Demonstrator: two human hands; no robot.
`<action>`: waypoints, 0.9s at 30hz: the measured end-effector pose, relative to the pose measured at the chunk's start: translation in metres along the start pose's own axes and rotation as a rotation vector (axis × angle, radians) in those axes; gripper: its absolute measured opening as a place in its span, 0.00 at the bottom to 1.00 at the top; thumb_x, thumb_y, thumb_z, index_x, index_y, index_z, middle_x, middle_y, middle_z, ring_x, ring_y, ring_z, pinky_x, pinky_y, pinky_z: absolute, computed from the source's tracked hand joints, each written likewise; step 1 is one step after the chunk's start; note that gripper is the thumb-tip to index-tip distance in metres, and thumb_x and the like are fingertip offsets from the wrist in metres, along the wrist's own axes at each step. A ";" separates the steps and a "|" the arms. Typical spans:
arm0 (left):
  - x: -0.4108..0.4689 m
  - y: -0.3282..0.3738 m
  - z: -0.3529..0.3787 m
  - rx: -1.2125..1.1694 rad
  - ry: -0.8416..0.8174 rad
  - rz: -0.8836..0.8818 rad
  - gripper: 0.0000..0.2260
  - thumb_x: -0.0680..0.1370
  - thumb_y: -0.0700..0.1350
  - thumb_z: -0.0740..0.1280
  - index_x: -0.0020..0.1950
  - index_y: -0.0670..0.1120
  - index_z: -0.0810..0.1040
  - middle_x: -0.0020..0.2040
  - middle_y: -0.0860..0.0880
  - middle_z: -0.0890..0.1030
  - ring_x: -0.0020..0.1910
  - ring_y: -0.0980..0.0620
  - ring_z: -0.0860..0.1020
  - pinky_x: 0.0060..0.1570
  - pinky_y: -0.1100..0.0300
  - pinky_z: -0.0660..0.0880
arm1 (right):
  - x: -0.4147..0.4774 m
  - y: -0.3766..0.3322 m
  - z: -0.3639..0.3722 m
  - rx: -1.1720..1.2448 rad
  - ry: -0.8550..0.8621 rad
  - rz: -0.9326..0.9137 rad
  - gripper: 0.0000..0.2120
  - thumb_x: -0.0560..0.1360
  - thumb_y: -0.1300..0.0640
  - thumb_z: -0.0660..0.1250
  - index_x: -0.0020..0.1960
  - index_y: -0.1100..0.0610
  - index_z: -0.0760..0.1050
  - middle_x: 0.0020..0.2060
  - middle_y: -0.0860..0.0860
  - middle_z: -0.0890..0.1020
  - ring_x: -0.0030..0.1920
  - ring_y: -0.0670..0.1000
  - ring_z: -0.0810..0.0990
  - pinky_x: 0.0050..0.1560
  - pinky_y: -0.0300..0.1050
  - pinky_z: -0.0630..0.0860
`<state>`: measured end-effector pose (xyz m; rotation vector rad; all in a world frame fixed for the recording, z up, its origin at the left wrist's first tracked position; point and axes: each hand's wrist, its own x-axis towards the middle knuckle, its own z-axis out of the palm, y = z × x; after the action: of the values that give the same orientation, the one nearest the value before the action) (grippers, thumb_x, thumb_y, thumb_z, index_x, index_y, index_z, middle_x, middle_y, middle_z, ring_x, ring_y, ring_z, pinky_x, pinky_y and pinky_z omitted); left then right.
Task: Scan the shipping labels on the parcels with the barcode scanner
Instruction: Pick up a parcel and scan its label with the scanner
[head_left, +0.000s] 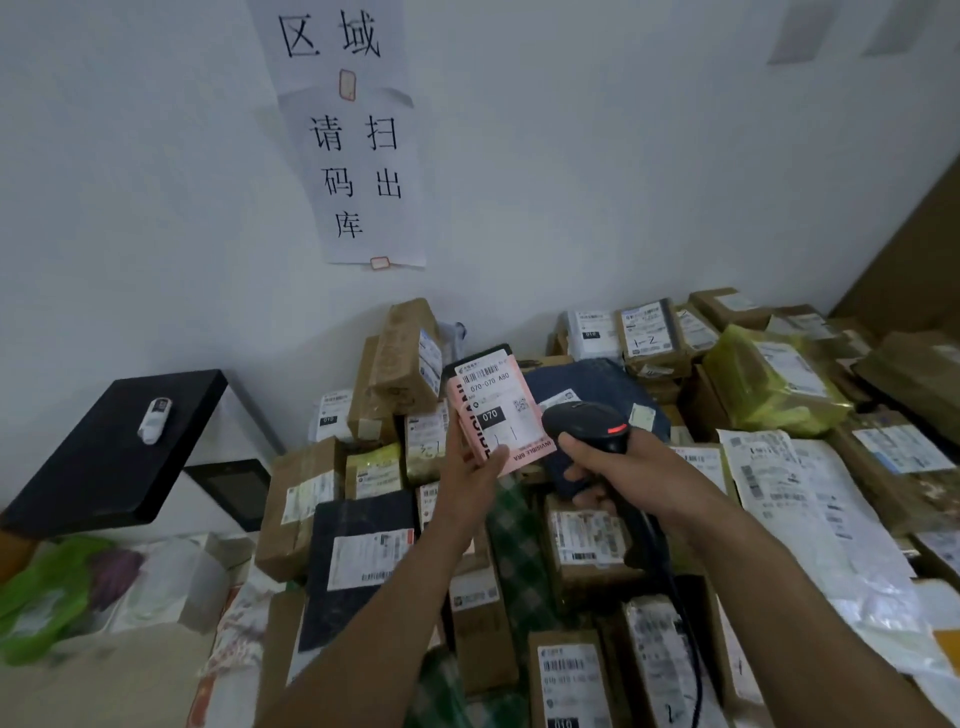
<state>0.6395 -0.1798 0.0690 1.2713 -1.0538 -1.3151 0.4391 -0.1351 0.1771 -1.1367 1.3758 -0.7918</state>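
My left hand (475, 462) holds up a small pink box (498, 415) over the pile, its white shipping label facing me with a barcode along the top edge. My right hand (605, 478) grips a black barcode scanner (589, 423) by its handle, just right of the box. The scanner's head sits level with the label and shows a red light on top. Its dark cable (675, 587) runs down along my right forearm.
Many labelled parcels cover the surface: brown cartons (410, 353), a black box (358, 561), a yellow bag (769, 384), white mailers (810, 499). A black shelf (104, 457) with a small white device (155, 420) stands at left. Paper signs (358, 156) hang on the wall.
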 end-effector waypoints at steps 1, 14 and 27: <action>0.012 0.009 0.004 -0.008 0.018 0.004 0.37 0.80 0.39 0.71 0.79 0.64 0.56 0.72 0.46 0.76 0.67 0.48 0.79 0.57 0.57 0.82 | 0.011 -0.003 -0.004 0.014 -0.005 0.004 0.11 0.78 0.45 0.72 0.57 0.50 0.82 0.43 0.53 0.87 0.37 0.51 0.85 0.38 0.44 0.76; 0.207 0.051 0.039 0.211 0.105 -0.003 0.33 0.81 0.40 0.70 0.82 0.57 0.58 0.71 0.53 0.76 0.60 0.59 0.77 0.44 0.69 0.77 | 0.174 -0.011 -0.053 0.041 -0.032 0.192 0.16 0.76 0.45 0.74 0.58 0.54 0.83 0.50 0.53 0.88 0.48 0.55 0.88 0.42 0.48 0.81; 0.342 -0.002 0.071 0.344 -0.063 -0.066 0.38 0.80 0.32 0.68 0.83 0.54 0.55 0.76 0.47 0.72 0.76 0.47 0.68 0.71 0.46 0.71 | 0.257 0.012 -0.048 0.028 -0.073 0.351 0.16 0.74 0.41 0.75 0.56 0.50 0.84 0.52 0.52 0.87 0.48 0.53 0.87 0.39 0.45 0.76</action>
<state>0.5801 -0.5213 0.0248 1.5367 -1.3339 -1.2649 0.4141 -0.3799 0.0878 -0.8610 1.4459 -0.5101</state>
